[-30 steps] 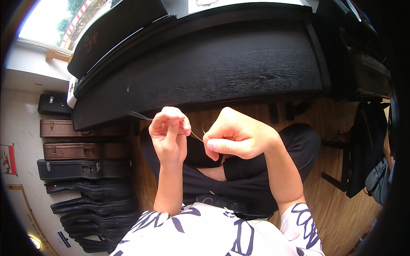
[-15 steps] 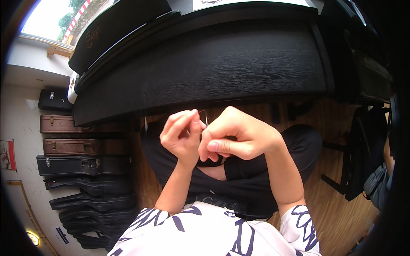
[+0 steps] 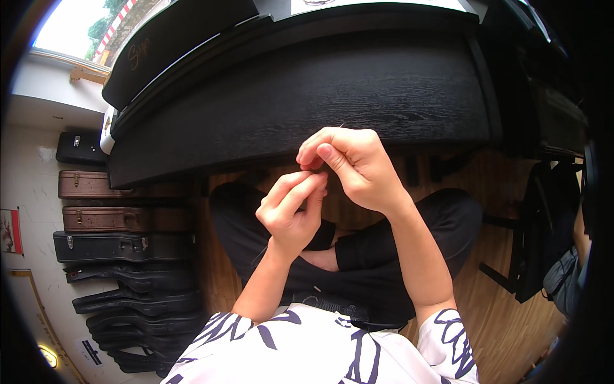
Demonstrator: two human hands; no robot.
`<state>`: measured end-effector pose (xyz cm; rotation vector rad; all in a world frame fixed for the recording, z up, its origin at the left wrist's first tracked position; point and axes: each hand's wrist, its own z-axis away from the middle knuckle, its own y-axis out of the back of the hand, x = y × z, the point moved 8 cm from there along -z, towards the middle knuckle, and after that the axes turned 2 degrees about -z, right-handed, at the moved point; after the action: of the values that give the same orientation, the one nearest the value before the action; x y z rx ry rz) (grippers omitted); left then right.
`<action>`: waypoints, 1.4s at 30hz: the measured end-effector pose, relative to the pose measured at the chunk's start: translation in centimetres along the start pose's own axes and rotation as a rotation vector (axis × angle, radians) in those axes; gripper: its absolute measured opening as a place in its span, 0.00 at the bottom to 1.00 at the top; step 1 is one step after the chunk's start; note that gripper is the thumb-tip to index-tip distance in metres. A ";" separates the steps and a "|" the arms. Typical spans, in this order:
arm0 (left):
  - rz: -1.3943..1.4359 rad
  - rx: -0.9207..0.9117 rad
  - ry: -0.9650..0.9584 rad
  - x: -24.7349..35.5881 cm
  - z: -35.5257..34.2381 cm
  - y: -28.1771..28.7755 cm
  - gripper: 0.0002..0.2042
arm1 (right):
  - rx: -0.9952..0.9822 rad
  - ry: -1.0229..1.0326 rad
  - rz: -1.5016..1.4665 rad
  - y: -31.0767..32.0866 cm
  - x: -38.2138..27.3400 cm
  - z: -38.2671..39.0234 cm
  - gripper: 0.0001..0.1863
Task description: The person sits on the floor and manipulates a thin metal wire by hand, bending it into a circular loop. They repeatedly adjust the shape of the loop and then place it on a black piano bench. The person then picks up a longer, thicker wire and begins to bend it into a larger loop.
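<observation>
My left hand is closed in a pinch, with a thin string trailing faintly down beside its wrist. My right hand is higher and to the right, fingers curled over the left fingertips. A fine end of string pokes up above it; what lies between the two sets of fingertips is too small and hidden to make out clearly. Both hands are over my crossed legs in black trousers, just in front of a black wood-grained piano-like cabinet.
Instrument cases, brown and black, line the left wall beneath a window. At the right a black stand has dark and grey bags beside it. Wooden flooring shows around me.
My right hand has risen, turning fingers inward over the left. My left hand has shifted right and closed further. The string that arched between them is now mostly hidden.
</observation>
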<state>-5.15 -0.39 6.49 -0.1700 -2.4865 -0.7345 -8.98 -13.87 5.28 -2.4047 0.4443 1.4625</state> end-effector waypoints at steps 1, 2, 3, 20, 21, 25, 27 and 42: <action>0.014 -0.005 -0.006 0.2 -0.2 0.3 0.05 | -0.031 -0.019 0.036 -0.1 -0.1 0.0 0.12; 0.091 -0.006 0.044 -0.2 -0.3 0.4 0.03 | -0.062 -0.037 0.072 -0.2 -0.1 0.1 0.12; 0.164 -0.003 0.094 -0.5 -0.4 0.6 0.02 | -0.098 -0.054 0.106 -0.4 -0.2 0.2 0.13; 0.895 0.105 0.455 -5.8 -0.4 0.4 0.03 | -0.459 -0.199 -0.055 -2.2 -0.1 1.0 0.19; 0.825 0.099 0.417 -5.8 -0.2 0.4 0.03 | -0.451 -0.187 -0.123 -2.1 -0.3 0.9 0.19; 0.569 0.122 0.268 -5.0 0.1 0.0 0.05 | -0.404 -0.250 -0.476 -2.3 0.7 0.9 0.21; 0.390 0.116 0.191 -4.8 0.0 -0.4 0.07 | -0.380 -0.279 -0.680 -2.7 1.9 1.0 0.22; 0.186 -0.076 0.113 -1.4 0.4 -1.2 0.04 | 0.032 -0.256 -0.453 -0.2 3.5 0.2 0.18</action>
<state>-4.45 -1.18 4.88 -0.3721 -2.3002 -0.7387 -7.49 -13.97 2.14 -2.0700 -0.1288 1.4995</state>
